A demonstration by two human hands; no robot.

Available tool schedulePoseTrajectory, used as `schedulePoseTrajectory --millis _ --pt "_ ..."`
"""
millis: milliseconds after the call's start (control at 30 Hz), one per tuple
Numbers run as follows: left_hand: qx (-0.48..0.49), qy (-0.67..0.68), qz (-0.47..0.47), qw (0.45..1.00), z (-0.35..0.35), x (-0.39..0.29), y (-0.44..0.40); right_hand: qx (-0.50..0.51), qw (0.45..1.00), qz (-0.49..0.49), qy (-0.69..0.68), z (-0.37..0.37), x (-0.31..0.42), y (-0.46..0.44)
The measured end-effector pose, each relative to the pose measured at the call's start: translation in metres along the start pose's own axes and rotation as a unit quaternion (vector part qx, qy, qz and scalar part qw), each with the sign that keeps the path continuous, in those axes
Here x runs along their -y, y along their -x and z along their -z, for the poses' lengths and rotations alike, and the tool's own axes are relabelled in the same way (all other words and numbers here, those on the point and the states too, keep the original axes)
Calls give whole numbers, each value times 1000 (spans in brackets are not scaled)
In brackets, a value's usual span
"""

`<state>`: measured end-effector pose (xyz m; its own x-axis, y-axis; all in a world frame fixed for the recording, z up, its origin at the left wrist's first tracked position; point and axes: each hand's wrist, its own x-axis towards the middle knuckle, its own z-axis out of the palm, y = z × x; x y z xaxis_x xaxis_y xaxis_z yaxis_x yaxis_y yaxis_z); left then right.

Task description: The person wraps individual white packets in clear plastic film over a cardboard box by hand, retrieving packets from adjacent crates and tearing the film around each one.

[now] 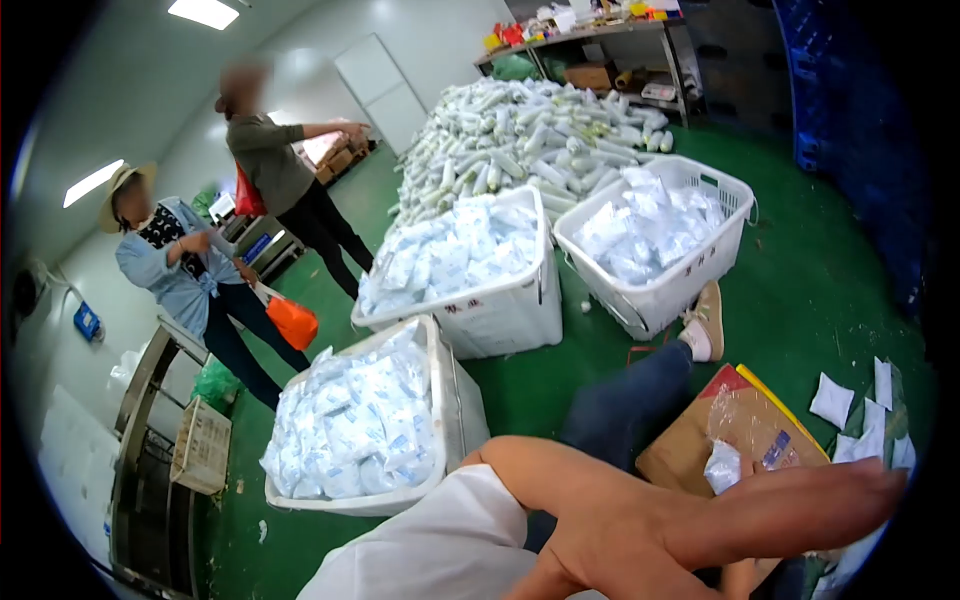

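Note:
My left hand [640, 530], with a white sleeve behind it, reaches across the bottom of the view close to the camera. One finger stretches out to the right, and I see nothing in this hand. Behind it, mostly hidden, a bit of my right hand [745, 466] shows against a small white packet [722, 468], which it seems to grip. Just beyond both hands is a brown cardboard box [672, 450] with clear plastic on it. More white packets [832, 400] lie on the floor to the right.
Three white crates hold white-blue packets: one nearby [462, 395], one in the middle [520, 320], one right [660, 300]. Behind them rises a heap of pale wrapped produce [500, 140]. Two people [180, 250] stand at left, one pointing. A loaded table [600, 35] is at the back.

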<state>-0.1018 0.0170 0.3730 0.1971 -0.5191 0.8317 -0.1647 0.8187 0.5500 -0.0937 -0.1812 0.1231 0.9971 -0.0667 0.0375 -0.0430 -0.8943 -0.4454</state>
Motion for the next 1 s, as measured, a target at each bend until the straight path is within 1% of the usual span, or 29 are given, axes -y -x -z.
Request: schedulePoseTrajectory --millis 67,100,167,233,300,333,367,400,433,467,500,533,567,600,633,667,700,733,767,800,867,900,1000 --pt "-11 10 61 998 -1 -8 -3 -24 1000 1 6 -11 -1 5" --pt "-14 14 87 996 3 -11 -4 -40 998 44 -9 -21 -14 5" --pt "-21 2 141 990 20 -4 3 -10 999 48 21 -27 -36 17" --pt "-43 -68 217 973 48 22 26 -8 998 57 38 -30 -43 10" --pt "-47 -200 297 932 77 61 70 27 999 22 -2 -19 -32 8" --pt "25 -358 272 893 91 98 112 24 1000 12 1 -24 -39 11" --pt "71 -394 269 876 101 116 145 60 998 -7 -21 -1 -17 16" --pt "113 -421 262 861 104 137 173 39 997 45 -41 5 -18 18" --pt "142 -415 282 853 105 159 204 29 997 57 -45 0 -30 20" --pt "175 -416 297 842 109 177 224 91 992 49 -70 3 -36 16" --pt "132 -362 321 865 115 193 238 106 988 68 -91 5 -42 11" --pt "91 -314 344 880 119 211 243 187 975 37 -114 12 -48 2" --pt "-44 -220 377 899 110 228 243 318 926 -69 -192 25 -54 -9" --pt "-175 -121 407 888 102 244 241 350 867 -130 -330 16 -75 -9" --pt "-203 -90 412 884 101 260 236 333 870 -140 -336 -4 -97 -5" --pt "-162 -145 437 873 102 269 227 317 874 -145 -338 -16 -112 0" --pt "-126 -204 457 856 105 275 219 196 937 -145 -250 2 -85 11" --pt "-95 -261 477 834 106 282 214 71 988 -91 -101 -2 -79 21" --pt "-100 -322 503 796 105 293 219 -28 999 -20 -11 6 -69 26" --pt "-130 -314 533 775 99 296 222 -116 989 52 75 15 -52 37" --pt "-177 -307 589 726 100 295 220 -70 997 26 -8 13 -12 49" --pt "-203 -307 594 716 99 299 228 -49 996 20 77 3 -6 45" --pt "-236 -308 570 724 107 300 238 -61 977 66 195 -24 -37 20"
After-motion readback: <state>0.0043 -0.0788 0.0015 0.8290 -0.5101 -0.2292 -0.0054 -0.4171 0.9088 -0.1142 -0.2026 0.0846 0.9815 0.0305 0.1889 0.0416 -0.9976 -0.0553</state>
